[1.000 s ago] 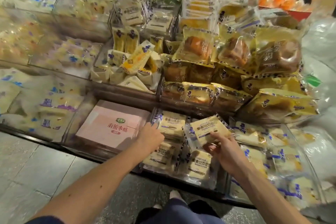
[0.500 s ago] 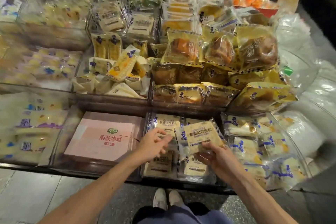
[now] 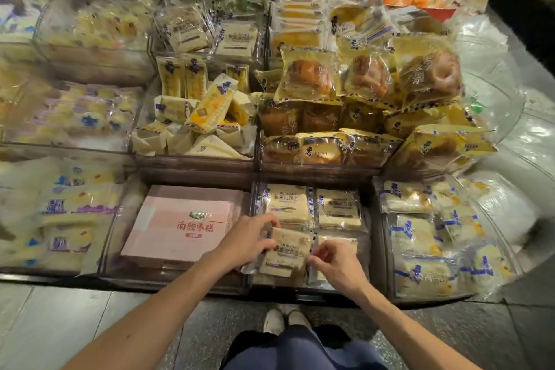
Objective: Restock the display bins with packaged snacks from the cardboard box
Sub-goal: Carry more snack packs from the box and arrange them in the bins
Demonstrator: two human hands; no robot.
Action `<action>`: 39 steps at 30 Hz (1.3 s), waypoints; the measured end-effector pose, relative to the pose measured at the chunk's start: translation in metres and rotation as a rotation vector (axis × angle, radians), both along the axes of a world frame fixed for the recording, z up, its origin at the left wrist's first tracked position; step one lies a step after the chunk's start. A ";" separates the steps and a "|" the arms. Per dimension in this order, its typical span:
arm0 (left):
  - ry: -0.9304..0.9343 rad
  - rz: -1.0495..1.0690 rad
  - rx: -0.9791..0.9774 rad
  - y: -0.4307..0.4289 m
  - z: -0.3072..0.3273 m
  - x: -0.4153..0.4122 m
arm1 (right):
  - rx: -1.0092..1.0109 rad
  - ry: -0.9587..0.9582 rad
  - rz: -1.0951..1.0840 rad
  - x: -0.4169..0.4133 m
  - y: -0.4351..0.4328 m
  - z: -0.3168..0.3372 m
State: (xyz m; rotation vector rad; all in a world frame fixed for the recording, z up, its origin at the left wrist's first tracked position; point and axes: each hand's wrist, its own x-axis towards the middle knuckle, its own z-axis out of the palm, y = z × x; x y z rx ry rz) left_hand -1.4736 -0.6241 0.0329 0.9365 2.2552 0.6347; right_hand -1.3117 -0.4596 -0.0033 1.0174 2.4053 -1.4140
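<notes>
Head view: wrapped bread packet (image 3: 285,252) held at lower centre of frame.
Left hand (image 3: 249,242) grips its left edge, right hand (image 3: 333,264) pinches the right, over a clear bin (image 3: 370,219).

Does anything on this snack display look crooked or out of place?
Yes. In the middle bin, one orange-filled sandwich packet lies diagonally atop the others rather than standing in line. Right of it, the yellow bread packs bulge out sideways in a loose heap.
</notes>
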 end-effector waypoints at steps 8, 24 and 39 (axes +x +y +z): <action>0.625 -0.372 -0.188 -0.003 -0.030 0.018 | 0.158 -0.034 0.073 -0.007 -0.024 -0.006; 0.501 -0.553 -0.151 0.049 0.025 -0.003 | 0.208 -0.023 0.048 0.023 -0.002 0.039; 0.275 -1.232 0.406 0.246 0.144 0.413 | 0.382 0.061 -0.967 0.446 -0.017 0.110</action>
